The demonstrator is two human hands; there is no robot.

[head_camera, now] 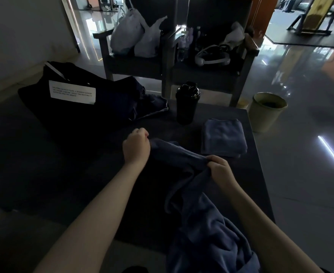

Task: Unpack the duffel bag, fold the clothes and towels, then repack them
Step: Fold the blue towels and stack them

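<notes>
Towel (211,233): blue and soft. It hangs down floppy at 5 o'clock, close to the body. It looks light, and I think it will sag anywhere nobody holds it.
Left hand (136,146): the fingers are curled tight and pinch the towel's top edge at its far end.
Right hand (221,170): it pinches the same top edge, at 4 o'clock from the left hand, with the cloth bunched in its fingers.
Best hold: I think one corner in each hand, so the edge pulls straight and the towel can lie flat.
Folded towel (224,136): the same blue, a neat square on the table (44,164) at 1 o'clock. It is near the right hand and not touching it.
Bag (73,107): black with a white label, slumped on the table at 10 o'clock. It is too dark to tell what is inside.
Cloth (154,105): dark and crumpled, touching the bag at 12 o'clock. It is not folded yet.
Bottle (187,103): black, hard and upright at 12 o'clock, between the cloth and the folded towel. A swinging towel could knock it over.
</notes>
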